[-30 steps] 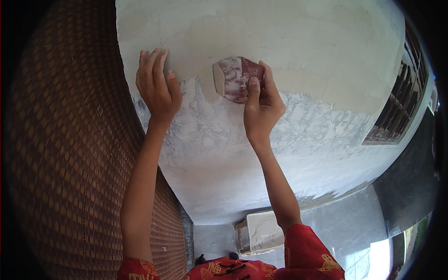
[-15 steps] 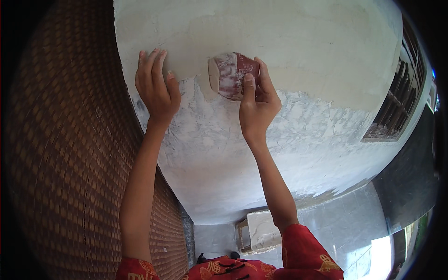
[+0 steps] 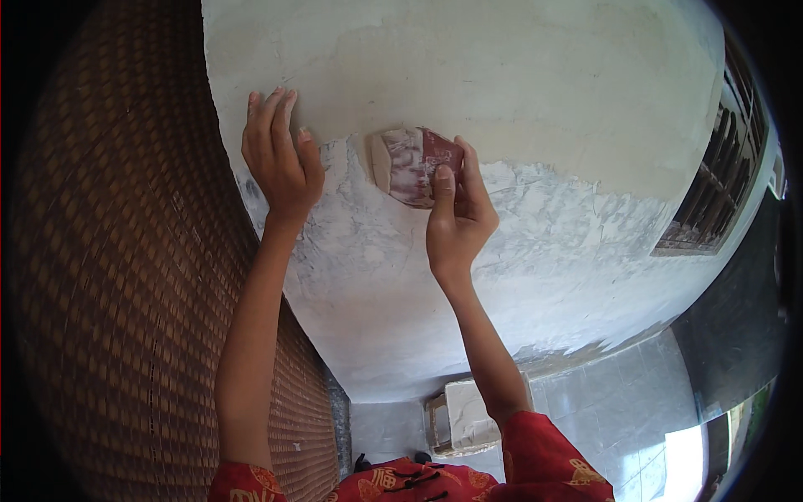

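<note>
My right hand grips a dark red putty scraper, thumb on its face and fingers around its right side. White putty smears cover much of that face, and a beige strip lines its left edge. The scraper is at the wall, where a smooth beige upper coat meets a rough whitish lower part; its contact edge is hidden. Farther left, my left hand is open near the wall's left edge, fingers stretched upward and holding nothing. Its fingertips look dusted with white, and it seems to rest against the wall.
Brown woven matting runs along the left, close to my left forearm. A barred window is set in the wall at right. Below, a putty-smeared pale board or box stands on the grey tiled floor. A dark panel is at right.
My right hand has moved the scraper down the wall a short way, toward the rough whitish part. My left hand has stayed in place.
</note>
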`<state>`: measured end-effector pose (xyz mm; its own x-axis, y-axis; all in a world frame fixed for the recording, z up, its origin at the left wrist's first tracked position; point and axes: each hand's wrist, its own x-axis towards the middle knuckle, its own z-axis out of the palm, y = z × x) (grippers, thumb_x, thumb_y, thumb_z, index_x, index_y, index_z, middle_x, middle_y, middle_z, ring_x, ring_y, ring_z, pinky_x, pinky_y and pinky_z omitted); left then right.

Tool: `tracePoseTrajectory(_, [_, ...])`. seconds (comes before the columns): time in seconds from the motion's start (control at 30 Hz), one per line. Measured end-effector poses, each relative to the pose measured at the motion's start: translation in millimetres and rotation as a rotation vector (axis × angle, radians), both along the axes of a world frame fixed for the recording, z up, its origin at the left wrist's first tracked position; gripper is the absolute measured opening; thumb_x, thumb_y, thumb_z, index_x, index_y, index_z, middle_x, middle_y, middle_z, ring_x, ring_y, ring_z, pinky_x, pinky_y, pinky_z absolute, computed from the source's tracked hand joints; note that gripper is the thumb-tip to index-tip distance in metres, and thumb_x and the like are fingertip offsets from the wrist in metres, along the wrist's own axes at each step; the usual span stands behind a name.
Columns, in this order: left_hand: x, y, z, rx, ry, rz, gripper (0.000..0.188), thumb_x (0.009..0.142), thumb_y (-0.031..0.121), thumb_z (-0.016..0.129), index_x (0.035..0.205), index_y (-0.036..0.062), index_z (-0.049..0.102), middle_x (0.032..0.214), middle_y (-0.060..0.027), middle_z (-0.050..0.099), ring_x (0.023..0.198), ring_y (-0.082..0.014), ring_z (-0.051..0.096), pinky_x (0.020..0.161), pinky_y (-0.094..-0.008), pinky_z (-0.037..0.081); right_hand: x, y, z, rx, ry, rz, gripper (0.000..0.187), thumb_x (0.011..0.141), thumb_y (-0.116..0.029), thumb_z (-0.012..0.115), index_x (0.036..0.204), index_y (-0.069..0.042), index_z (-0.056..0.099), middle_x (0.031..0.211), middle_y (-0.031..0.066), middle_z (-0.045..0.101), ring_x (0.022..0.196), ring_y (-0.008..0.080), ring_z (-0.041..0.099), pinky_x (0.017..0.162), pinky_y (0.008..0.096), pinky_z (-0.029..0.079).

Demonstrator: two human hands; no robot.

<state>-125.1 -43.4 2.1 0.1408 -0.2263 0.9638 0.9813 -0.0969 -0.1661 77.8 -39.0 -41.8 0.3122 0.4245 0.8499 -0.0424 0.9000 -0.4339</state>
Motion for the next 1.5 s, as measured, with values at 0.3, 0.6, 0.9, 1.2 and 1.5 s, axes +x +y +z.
tracePoseTrajectory(0.3, [1, 0, 2, 0.014, -0.003, 0.015, 0.041, 0.097, 0.023, 0.042, 0.132, 0.0033, 0.054, 0.136, -0.0122, 0.053, 0.136, -0.0377, 0.041, 0.108, -0.0489, 0.031, 100, 20, 25, -0.102, 0.353, -0.009, 0.043, 0.098, -0.005, 0.053, 0.138, 0.008, 0.046, 0.117, 0.0198, 0.064, 0.098, 0.0199, 0.067, 0.081, 0.0296, 0.058])
tracePoseTrajectory(0.6, [0, 1, 2, 0.019, 0.035, 0.024, 0.041, 0.100, 0.022, 0.040, 0.132, -0.0006, 0.053, 0.136, -0.0142, 0.051, 0.136, -0.0390, 0.039, 0.110, -0.0492, 0.030, 0, 9, 19, 0.165, -0.034, -0.040, 0.034, 0.094, -0.003, 0.062, 0.127, -0.003, 0.063, 0.097, 0.0142, 0.073, 0.079, 0.0069, 0.063, 0.070, 0.0211, 0.049])
tracePoseTrajectory(0.9, [5, -3, 8, 0.002, 0.056, 0.020, 0.042, 0.100, 0.023, 0.040, 0.134, 0.0021, 0.053, 0.137, -0.0134, 0.051, 0.136, -0.0383, 0.039, 0.110, -0.0483, 0.030, 124, 33, 38, -0.061, 0.315, -0.041, 0.042, 0.098, -0.005, 0.055, 0.138, 0.005, 0.048, 0.126, 0.0206, 0.060, 0.108, 0.0224, 0.063, 0.090, 0.0327, 0.055])
tracePoseTrajectory(1.2, [20, -19, 0, -0.073, 0.075, -0.116, 0.047, 0.095, 0.021, 0.046, 0.140, 0.0056, 0.047, 0.142, -0.0123, 0.049, 0.139, -0.0386, 0.036, 0.110, -0.0505, 0.029, 125, -22, 43, 0.015, 0.271, -0.096, 0.042, 0.098, -0.005, 0.055, 0.138, 0.006, 0.047, 0.124, 0.0230, 0.060, 0.108, 0.0247, 0.064, 0.090, 0.0331, 0.056])
tracePoseTrajectory(1.5, [47, -53, -10, -0.106, 0.004, -0.279, 0.052, 0.089, 0.016, 0.053, 0.139, 0.0041, 0.049, 0.144, -0.0118, 0.047, 0.139, -0.0367, 0.037, 0.109, -0.0500, 0.030, 100, -88, 55, 0.073, 0.089, -0.197, 0.036, 0.097, -0.007, 0.058, 0.127, 0.012, 0.052, 0.118, 0.0216, 0.064, 0.101, 0.0223, 0.067, 0.086, 0.0321, 0.058])
